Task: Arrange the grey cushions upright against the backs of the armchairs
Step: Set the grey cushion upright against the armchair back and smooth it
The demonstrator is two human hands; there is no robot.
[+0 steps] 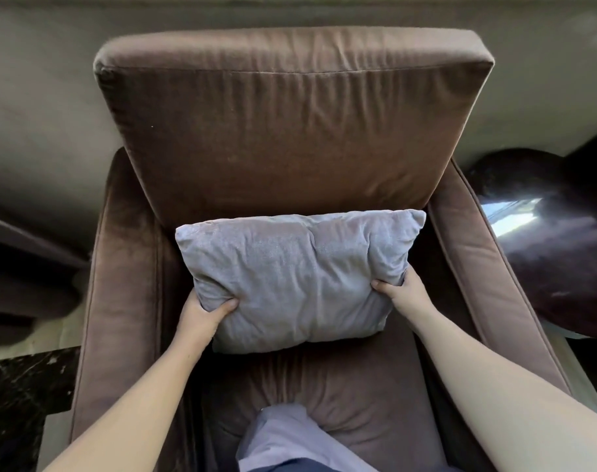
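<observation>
Both grips are closed on the soft grey velvet rectangular cushion (297, 281): my left hand (201, 315) and right hand (404, 294) pinch its near lower corners. Its long axis runs side to side, top edge touching the brown velvet armchair back (290, 131) beyond.

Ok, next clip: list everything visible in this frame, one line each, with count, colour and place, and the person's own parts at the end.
armchair: one, brown, centre, seen from above and in front.
grey cushion: one, grey, leaning against the foot of the armchair's back, gripped at its two lower corners.
dark glossy table: one, near black, right of the armchair.
dark marble surface: one, black with pale veins, lower left.
dark furniture: one piece, partly seen, left edge.
knee: one, in pale lilac cloth, on the seat's front.
left hand: one, bare, on the cushion's lower left corner.
right hand: one, bare, on the lower right corner.
</observation>
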